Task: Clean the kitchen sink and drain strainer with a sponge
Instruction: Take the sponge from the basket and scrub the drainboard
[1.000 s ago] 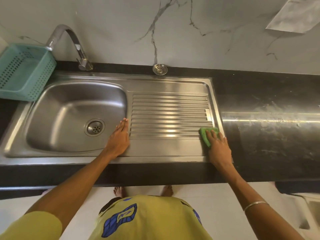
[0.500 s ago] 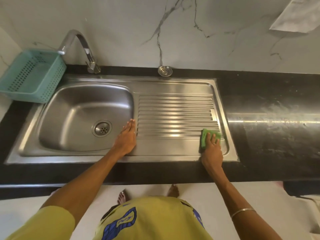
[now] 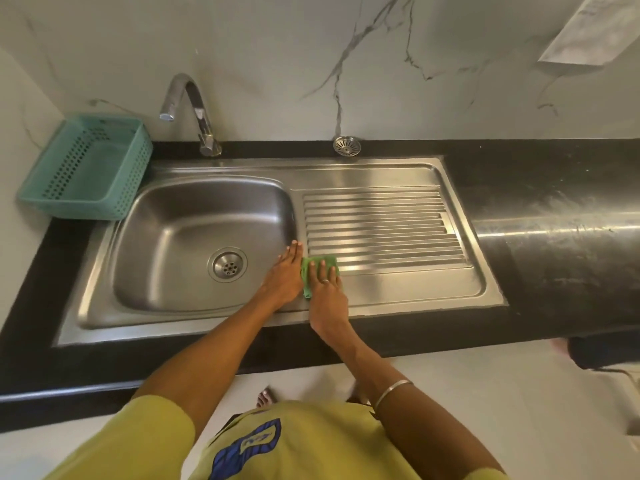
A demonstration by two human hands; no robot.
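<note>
The stainless steel sink [image 3: 166, 244] has a bowl on the left and a ribbed drainboard [image 3: 381, 223] on the right. A round drain [image 3: 227, 264] sits in the bowl's floor. My right hand [image 3: 325, 289] presses a green sponge [image 3: 306, 268] flat on the near left corner of the drainboard. My left hand [image 3: 285, 275] lies flat, fingers together, on the strip between bowl and drainboard, touching the sponge's left edge. A loose drain strainer [image 3: 347, 146] lies on the black counter behind the drainboard.
A curved chrome tap [image 3: 194, 109] stands behind the bowl. A teal perforated basket [image 3: 86, 168] sits at the back left corner. Black counter [image 3: 554, 237] stretches to the right. A marble wall rises behind it, and my bare feet stand on the pale floor below.
My right hand has slid the sponge leftward from the drainboard's near right corner to its near left corner, next to my left hand. My left hand has stayed put.
</note>
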